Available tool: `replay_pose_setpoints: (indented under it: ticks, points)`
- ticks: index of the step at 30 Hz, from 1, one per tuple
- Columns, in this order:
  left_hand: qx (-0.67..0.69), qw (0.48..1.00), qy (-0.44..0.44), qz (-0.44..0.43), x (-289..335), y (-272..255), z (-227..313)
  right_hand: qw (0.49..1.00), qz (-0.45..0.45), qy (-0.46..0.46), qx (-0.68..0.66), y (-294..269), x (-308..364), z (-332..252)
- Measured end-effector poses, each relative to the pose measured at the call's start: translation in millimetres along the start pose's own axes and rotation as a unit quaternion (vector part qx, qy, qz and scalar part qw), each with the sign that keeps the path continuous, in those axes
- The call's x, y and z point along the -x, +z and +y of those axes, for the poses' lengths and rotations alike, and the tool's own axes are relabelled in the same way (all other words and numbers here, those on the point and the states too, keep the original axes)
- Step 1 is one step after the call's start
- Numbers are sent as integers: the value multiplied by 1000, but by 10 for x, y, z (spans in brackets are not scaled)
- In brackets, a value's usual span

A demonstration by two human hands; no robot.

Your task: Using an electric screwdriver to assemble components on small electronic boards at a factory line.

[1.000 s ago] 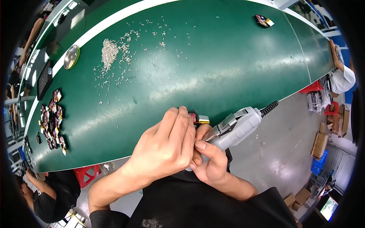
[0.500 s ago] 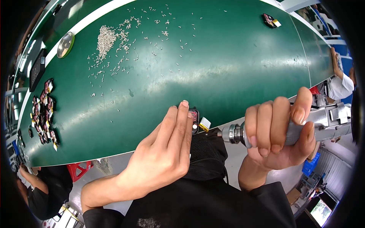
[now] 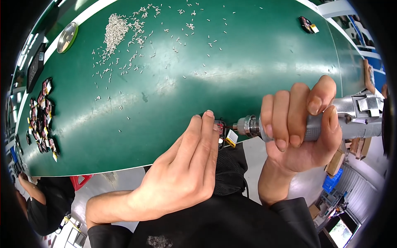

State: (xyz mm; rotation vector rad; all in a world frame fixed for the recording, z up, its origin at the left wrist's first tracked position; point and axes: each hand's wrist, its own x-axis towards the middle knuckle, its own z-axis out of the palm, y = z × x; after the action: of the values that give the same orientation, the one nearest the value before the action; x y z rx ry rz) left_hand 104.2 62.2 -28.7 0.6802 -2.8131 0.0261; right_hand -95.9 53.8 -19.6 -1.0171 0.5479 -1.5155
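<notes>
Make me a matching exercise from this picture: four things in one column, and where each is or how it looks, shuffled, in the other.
Column one
1. Grey handheld tool
2. Left hand
3. Heap of small metal pieces
4. Round dish

Column two
A. Silvery, with loose ones scattered around it on the green tabletop
B. Wrapped by the fingers of the right hand
C. At the upper left, by the table's white border
D. Fingers over a small black unit

Pairs: 1-B, 2-D, 3-A, 4-C.

No readable lettering, numbers, labels or signs anywhere in view.
</notes>
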Motion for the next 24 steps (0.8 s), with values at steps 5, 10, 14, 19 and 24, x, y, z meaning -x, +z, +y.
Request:
replay_pose_setpoints:
  ticks: [5, 10, 14, 19, 24]
  points:
    - [84, 996, -32, 10, 1, 3, 27, 997, -34, 25, 64, 25, -51, -76]
    - [19, 999, -6, 31, 7, 38, 24, 984, -83, 56, 146, 111, -110, -129]
    - [37, 999, -6, 13, -4, 0, 12, 978, -97, 37, 182, 128, -142, -83]
    - [81, 996, -9, 28, -13, -9, -70, 985, -97, 17, 140, 170, -172, -16]
    - [82, 996, -18, 43, 73, -86, -79, 998, -42, 54, 2, 315, -167, 5]
